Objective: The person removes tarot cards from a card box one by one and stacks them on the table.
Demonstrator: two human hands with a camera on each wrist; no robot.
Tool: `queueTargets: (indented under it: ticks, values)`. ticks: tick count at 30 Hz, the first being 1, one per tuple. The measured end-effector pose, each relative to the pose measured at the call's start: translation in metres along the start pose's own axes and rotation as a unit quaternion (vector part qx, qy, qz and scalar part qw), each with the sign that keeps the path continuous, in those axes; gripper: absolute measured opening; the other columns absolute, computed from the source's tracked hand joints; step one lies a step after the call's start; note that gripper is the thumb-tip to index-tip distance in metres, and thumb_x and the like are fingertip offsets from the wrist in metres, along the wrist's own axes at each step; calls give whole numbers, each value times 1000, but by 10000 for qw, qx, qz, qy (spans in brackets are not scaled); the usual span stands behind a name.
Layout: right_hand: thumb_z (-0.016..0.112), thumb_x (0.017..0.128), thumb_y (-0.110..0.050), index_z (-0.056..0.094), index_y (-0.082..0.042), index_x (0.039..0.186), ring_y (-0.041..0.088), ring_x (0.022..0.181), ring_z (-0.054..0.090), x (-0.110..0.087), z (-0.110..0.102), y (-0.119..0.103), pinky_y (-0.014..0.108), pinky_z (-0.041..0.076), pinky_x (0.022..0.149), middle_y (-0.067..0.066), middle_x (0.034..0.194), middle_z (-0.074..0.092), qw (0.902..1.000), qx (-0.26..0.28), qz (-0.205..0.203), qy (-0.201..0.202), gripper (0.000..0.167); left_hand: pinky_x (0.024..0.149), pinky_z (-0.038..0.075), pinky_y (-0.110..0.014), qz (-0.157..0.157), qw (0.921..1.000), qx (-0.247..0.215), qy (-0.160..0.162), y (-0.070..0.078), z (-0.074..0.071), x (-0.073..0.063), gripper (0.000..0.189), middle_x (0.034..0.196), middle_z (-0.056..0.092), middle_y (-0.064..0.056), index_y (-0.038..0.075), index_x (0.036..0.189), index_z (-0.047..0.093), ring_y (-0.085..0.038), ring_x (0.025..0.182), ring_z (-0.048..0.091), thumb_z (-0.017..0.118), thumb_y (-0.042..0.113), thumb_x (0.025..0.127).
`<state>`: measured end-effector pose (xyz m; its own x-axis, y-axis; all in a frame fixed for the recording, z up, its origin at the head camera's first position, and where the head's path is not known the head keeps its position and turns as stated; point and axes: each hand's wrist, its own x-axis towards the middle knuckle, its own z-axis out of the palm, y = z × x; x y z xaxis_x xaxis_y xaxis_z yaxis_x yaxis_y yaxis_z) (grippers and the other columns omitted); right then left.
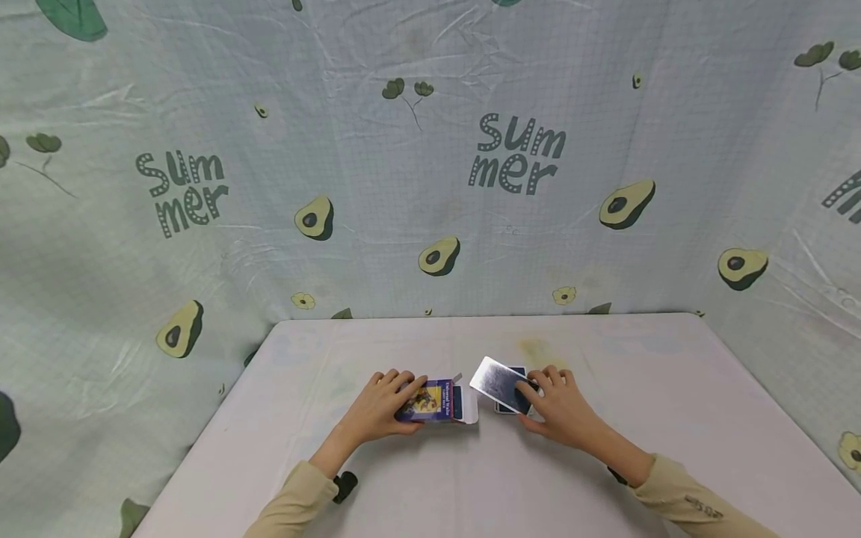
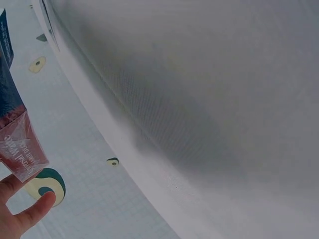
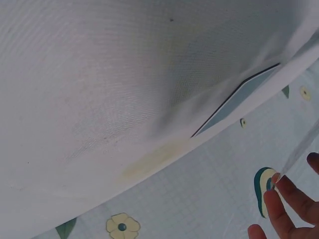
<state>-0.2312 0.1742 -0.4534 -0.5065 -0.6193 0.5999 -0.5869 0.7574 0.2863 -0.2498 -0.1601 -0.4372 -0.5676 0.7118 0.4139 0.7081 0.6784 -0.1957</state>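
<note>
My left hand grips a purple and yellow card box marked "Universal Waite" by its left end. The white end flap hangs out at the right, with something dark blue showing inside the opening. In the left wrist view, the box's printed end rises above the fingers. My right hand pinches a shiny dark card, tilted so that it catches the light. Beneath it a dark blue card with a pale border lies on the table, partly covered. The right wrist view shows the held card edge-on.
A white cloth covers the table, with a yellowish stain beyond the cards. Behind and at the sides hangs a pale curtain printed with avocados and lettering. Dark wrist straps show near the sleeves.
</note>
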Motion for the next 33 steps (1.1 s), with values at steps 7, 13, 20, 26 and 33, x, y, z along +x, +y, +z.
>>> queueTargets:
  ticks: [7, 13, 20, 26, 33]
  values:
    - [68, 67, -46, 55, -13, 100, 28, 80, 46, -3, 3, -1, 46, 36, 66, 12, 91, 53, 9974, -347, 504, -372, 48, 72, 38, -33, 6, 10000, -32, 10, 0, -1, 1, 72, 106, 53, 0, 17, 125, 50, -15, 89, 47, 67, 55, 66]
    - [65, 70, -49, 55, -14, 98, 29, 80, 46, -3, 4, -5, 46, 37, 66, 12, 87, 53, 9915, -623, 788, -825, 46, 72, 38, -34, 21, 10000, -33, 18, 0, -1, 0, 73, 106, 52, 0, 17, 125, 49, -15, 89, 46, 67, 55, 66]
    - [65, 71, -46, 55, -13, 94, 31, 77, 45, -1, 9, -10, 48, 36, 65, 14, 80, 52, 9864, -638, 1078, -1069, 42, 72, 38, -34, 42, 10000, -35, 66, 0, -2, 0, 73, 106, 53, 0, 17, 125, 49, -15, 89, 47, 67, 54, 65]
    - [68, 68, -46, 53, -11, 88, 31, 69, 44, 1, 14, -11, 47, 35, 60, 14, 71, 49, 9878, -873, 1057, -743, 43, 72, 39, -34, 52, 9999, -40, 107, 0, -2, 1, 72, 106, 53, 0, 16, 124, 50, -15, 89, 47, 67, 54, 65]
    - [69, 67, -46, 51, -11, 86, 32, 67, 46, 4, 18, -12, 47, 35, 58, 13, 69, 49, 9863, -978, 1139, -687, 44, 73, 39, -34, 52, 9999, -59, 102, 0, -2, 2, 73, 106, 53, 0, 17, 125, 49, -15, 90, 47, 68, 54, 65]
